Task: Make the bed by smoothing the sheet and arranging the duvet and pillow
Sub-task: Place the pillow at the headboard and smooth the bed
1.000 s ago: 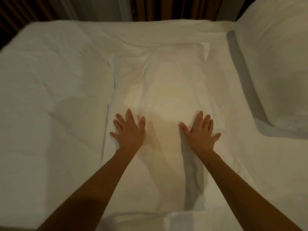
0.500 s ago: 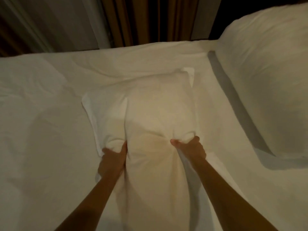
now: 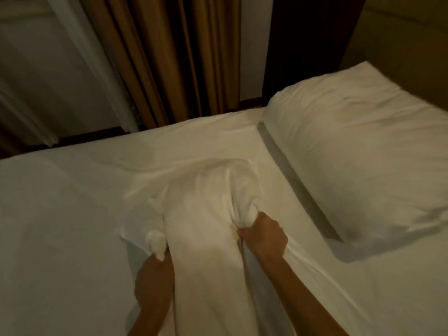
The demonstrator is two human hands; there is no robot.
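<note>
white pillow (image 3: 203, 214) bunched up mid-bed on sheet (image 3: 60, 214), L hand (image 3: 154, 282) gripping its left edge w/ curled fingers, R hand (image 3: 263, 237) fisted round a wad of its right side, 2nd pillow (image 3: 358, 166) lying at right, brown curtain (image 3: 169, 57) behind bed

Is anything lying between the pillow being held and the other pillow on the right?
Nothing visible does. The left hand and right hand both grip the pillow, and only bare sheet lies between it and the second pillow.
</note>
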